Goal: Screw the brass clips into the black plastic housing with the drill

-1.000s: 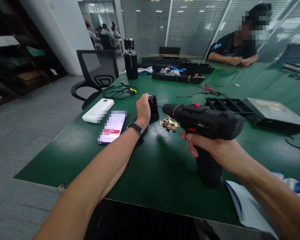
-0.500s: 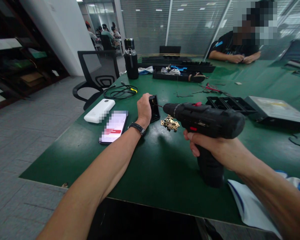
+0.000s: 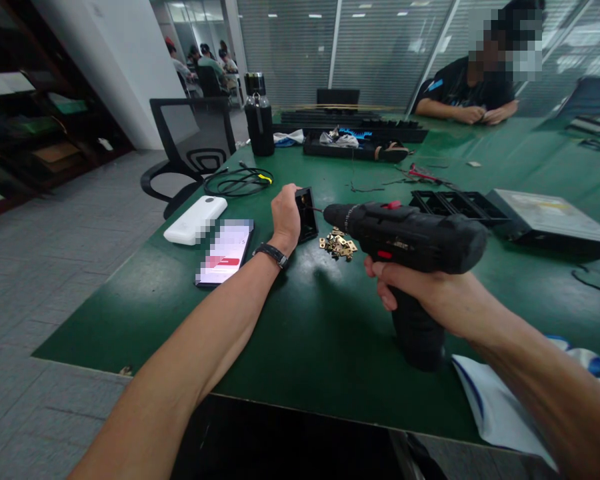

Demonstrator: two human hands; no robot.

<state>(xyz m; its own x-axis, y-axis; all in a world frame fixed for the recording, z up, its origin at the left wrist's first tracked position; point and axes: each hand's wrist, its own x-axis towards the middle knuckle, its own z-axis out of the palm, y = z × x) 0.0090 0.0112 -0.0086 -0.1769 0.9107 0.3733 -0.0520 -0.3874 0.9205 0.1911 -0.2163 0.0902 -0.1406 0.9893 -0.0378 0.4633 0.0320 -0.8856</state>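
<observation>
My right hand (image 3: 405, 283) is wrapped round the grip of a black cordless drill (image 3: 415, 237), its chuck pointing left. The thin bit reaches toward the inside of a small black box-shaped part (image 3: 309, 223); whether it touches there I cannot tell. My left hand (image 3: 286, 217), a dark band at its wrist, grips that part by its left side and holds it tilted on its edge, open side to the drill. Just right of the part lies a small pile of brass-coloured metal pieces (image 3: 337, 245) on the green table (image 3: 300, 320).
Left of my arm lie a phone (image 3: 230, 243), a white power bank (image 3: 193, 219) and a coiled black cable (image 3: 237, 181). A bottle (image 3: 259, 123) stands farther back. At right are a black frame (image 3: 457, 207) and a metal-topped box (image 3: 555, 213). A person (image 3: 467, 93) sits across the table.
The whole view has shifted slightly. My hands, the drill and the black part keep nearly the same positions relative to each other.
</observation>
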